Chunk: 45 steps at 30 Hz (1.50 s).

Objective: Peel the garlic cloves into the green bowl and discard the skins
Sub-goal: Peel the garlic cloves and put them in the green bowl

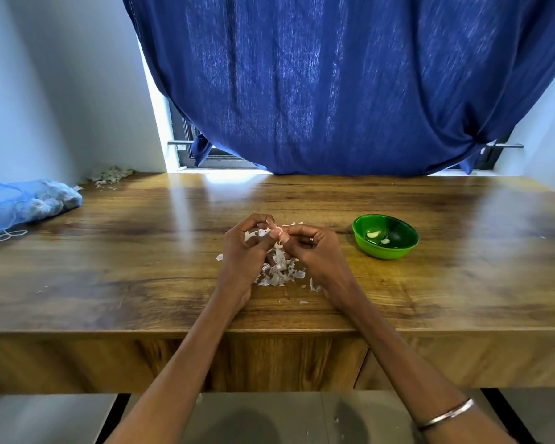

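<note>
1. Both forearms reach over the wooden table (109, 251)
2. Left hand (247, 248) and right hand (311, 248) pinch one garlic clove (277, 231) at fingertips; its axis cannot be told
3. Skins (279, 274) lie beneath; green bowl (385, 237) just right, holding peeled cloves

Both arms reached forward; the left hand (249, 251) and right hand (311, 248) met, fingertips pinched together.

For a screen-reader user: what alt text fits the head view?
Both hands, left hand and right hand, peel a garlic clove over a pile of skins on a wooden table. A green bowl with peeled cloves sits to the right.
</note>
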Each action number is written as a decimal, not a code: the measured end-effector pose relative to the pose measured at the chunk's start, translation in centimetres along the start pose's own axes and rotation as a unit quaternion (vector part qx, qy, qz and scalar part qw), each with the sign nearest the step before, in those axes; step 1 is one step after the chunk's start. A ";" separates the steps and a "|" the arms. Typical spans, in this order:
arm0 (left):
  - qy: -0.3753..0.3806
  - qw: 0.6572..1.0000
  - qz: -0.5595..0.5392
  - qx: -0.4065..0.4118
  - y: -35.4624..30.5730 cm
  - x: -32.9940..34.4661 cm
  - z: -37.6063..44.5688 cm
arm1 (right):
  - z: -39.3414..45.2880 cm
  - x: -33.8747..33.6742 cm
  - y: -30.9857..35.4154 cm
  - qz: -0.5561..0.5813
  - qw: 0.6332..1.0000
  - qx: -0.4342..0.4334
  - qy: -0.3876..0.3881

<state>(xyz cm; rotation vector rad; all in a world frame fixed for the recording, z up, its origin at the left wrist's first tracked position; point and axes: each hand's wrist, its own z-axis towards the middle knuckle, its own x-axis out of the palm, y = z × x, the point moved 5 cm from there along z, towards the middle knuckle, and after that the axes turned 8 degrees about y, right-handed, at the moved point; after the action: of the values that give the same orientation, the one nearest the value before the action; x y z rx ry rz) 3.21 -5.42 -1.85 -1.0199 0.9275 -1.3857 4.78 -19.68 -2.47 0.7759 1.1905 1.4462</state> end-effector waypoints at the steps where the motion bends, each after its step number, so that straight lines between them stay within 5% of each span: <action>1: 0.000 1.000 0.003 0.000 0.0 0.0 0.0 | 0.0 0.0 0.0 -0.002 1.000 0.004 0.002; 23: -0.016 0.997 0.068 0.041 -0.6 0.1 -0.4 | -0.8 0.2 1.8 -0.139 0.979 -0.130 -0.069; 29: -0.069 0.985 0.114 0.114 -1.6 -0.1 -0.9 | -1.1 -0.2 2.4 -0.183 0.958 -0.185 -0.118; 35: -0.081 0.935 0.244 0.244 -2.4 0.3 -1.4 | -1.8 -0.6 2.8 -0.205 0.942 -0.215 -0.159; 45: -0.054 0.985 0.092 0.139 -2.0 0.1 -1.4 | -2.0 -1.0 3.0 -0.251 0.920 -0.249 -0.172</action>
<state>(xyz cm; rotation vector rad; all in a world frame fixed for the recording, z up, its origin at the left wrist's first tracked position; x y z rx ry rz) 1.22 -5.43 -0.35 -0.7698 0.7053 -1.2516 2.22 -20.94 -0.08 0.3128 0.6393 1.0541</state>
